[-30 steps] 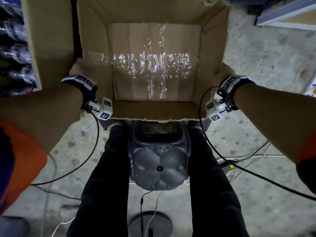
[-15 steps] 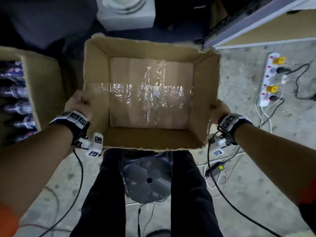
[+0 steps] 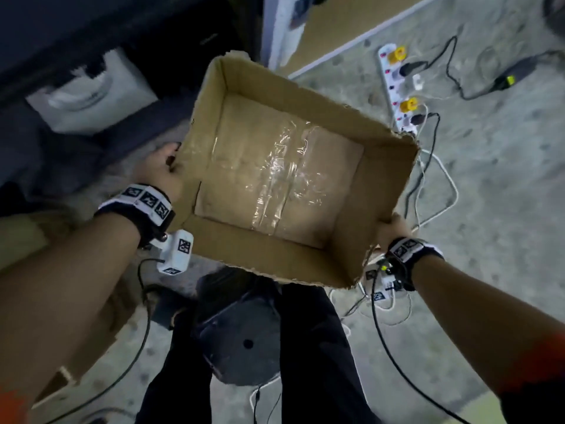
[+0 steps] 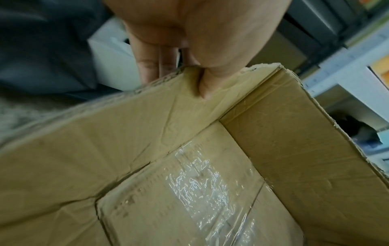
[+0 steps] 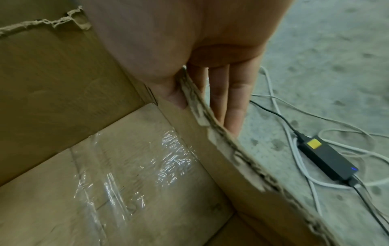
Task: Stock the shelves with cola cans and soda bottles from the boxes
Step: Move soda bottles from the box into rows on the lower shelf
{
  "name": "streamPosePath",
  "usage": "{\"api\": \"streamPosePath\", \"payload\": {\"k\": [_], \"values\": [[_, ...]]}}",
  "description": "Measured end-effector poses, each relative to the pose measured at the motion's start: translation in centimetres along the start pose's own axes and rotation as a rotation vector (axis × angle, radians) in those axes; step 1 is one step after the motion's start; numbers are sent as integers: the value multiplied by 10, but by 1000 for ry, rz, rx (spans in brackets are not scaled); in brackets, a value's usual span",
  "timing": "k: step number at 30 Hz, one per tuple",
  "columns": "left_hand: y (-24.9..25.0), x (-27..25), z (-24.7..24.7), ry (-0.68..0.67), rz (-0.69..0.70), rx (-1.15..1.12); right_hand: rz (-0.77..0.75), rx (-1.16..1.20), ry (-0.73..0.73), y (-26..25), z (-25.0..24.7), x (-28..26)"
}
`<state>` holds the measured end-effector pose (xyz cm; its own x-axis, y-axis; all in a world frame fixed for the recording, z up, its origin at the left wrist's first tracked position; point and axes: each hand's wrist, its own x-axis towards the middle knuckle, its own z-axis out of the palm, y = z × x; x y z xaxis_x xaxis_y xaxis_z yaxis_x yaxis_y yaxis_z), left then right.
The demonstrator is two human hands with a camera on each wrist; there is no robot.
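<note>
Concrete floor [image 3: 504, 209], grey and speckled, lies under everything. Open cardboard box [image 3: 379, 185], brown corrugated board with torn, ragged top edges, is carried above the floor in front of the person's dark trouser legs [image 3: 321, 362]; nothing lies inside, and wrinkled clear tape [image 3: 284, 179] runs across its bottom seam. A second cardboard box [image 3: 76, 347] sits low at the left, mostly behind the left forearm. A white bin [image 3: 91, 93] stands beyond the left wall of the carried box, against dark furniture. A white power strip [image 3: 397, 87] with yellow plugs lies on the floor past the far right corner, among tangled black and white cables [image 3: 428, 185]. A black power adapter [image 5: 324, 158] with a yellow label lies below the right wall. Left hand [image 3: 159, 172] pinches the left wall, thumb inside and fingers [image 4: 147, 56] outside. Right hand [image 3: 393, 229] is clamped on the right wall likewise, fingers [image 5: 235, 99] flat along the outer face
</note>
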<state>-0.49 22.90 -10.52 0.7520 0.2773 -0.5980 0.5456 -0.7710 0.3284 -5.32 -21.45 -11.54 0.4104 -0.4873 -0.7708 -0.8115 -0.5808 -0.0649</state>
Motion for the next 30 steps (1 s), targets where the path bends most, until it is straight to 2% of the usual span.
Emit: {"api": "streamPosePath", "payload": {"k": [4, 7, 11, 14, 17, 21, 23, 25, 27, 30], "values": [[73, 26, 26, -53, 92, 41, 140, 75, -10, 39, -12, 22], [120, 50, 46, -111, 142, 88, 226, 150, -74, 64, -13, 39], [179, 89, 78, -136, 236, 201, 333, 342, -91, 85, -13, 60], [220, 110, 106, -176, 329, 275, 403, 499, -180, 103, -15, 73], [256, 120, 131, -210, 329, 260, 393, 561, -275, 124, -12, 86], [276, 134, 160, -364, 328, 134, 478, 752, -263, 136, -11, 99], [276, 142, 178, -457, 310, 223, 576, 862, -294, 141, -10, 102], [276, 142, 190, -491, 267, 279, 589, 841, -305, 143, -7, 102], [277, 136, 198, -473, 245, 277, 570, 790, -276, 143, -9, 100], [265, 116, 197, -333, 318, 388, 540, 658, -239, 145, -5, 95]]}}
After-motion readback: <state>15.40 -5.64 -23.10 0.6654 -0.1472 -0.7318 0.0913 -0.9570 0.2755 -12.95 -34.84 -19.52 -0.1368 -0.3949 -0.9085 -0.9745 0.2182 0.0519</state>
